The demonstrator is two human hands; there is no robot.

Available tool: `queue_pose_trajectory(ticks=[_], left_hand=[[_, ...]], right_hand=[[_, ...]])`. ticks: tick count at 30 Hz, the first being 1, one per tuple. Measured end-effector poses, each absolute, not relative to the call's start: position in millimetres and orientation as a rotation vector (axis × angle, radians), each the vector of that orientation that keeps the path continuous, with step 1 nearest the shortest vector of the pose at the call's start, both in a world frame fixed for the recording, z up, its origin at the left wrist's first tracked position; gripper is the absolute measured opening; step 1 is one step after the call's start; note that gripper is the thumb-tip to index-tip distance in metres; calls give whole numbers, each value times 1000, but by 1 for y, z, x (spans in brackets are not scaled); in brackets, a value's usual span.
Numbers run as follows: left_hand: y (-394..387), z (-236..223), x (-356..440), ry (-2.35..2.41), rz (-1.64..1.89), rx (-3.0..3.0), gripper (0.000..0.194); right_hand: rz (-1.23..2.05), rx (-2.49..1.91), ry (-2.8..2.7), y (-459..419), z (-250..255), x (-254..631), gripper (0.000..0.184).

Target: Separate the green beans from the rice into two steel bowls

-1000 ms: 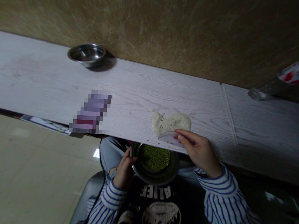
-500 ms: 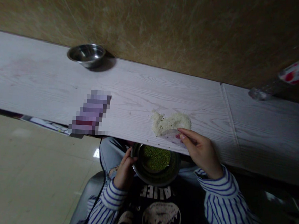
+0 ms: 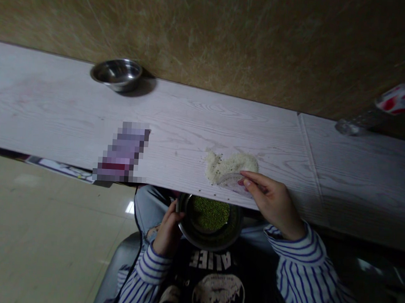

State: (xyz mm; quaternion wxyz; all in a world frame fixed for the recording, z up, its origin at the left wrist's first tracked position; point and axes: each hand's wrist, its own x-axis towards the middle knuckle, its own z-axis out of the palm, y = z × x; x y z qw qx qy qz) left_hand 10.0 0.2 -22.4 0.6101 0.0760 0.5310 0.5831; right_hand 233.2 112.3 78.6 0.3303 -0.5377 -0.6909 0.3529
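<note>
My left hand [image 3: 168,229] grips the rim of a metal bowl [image 3: 229,242] at its left side. Green mung beans [image 3: 209,214] lie in the bowl, which is below the table's front edge, over my lap. Between the thumb and fingers of my right hand [image 3: 276,204] is a thin, clear plastic piece [image 3: 231,181] with a pinkish mark; its exact kind I cannot make out. It is at the near side of a spread heap of white rice [image 3: 241,162] on the table. Dark specks, seemingly beans, dot the rice, and a few lie near the edge.
A second metal bowl [image 3: 119,84] stands at the back left by the wall. A pixelated purple, flat object [image 3: 123,151] lies near the front edge. At the right, a clear bottle with a red and white label [image 3: 394,101] stands on the white table [image 3: 190,119].
My right hand and the clear plastic piece have shifted only very slightly at the rice. My left hand still grips the bowl of mung beans in the same place.
</note>
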Motion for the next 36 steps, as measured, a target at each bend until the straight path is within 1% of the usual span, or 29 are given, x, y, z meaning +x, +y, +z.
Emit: queue_pose_trajectory(ticks=[8, 17, 28, 36], left_hand=[[0, -23, 12, 1225, 1339, 139, 50], [-1, -23, 11, 1231, 1343, 141, 51], [0, -18, 14, 1227, 1342, 111, 47], [0, -19, 13, 1204, 1355, 97, 47]], right_hand=[[875, -1437, -1790, 112, 78, 237, 31], [945, -1405, -1825, 112, 79, 233, 30], [941, -1418, -1787, 112, 79, 234, 33], [998, -1411, -1814, 110, 83, 236, 31]])
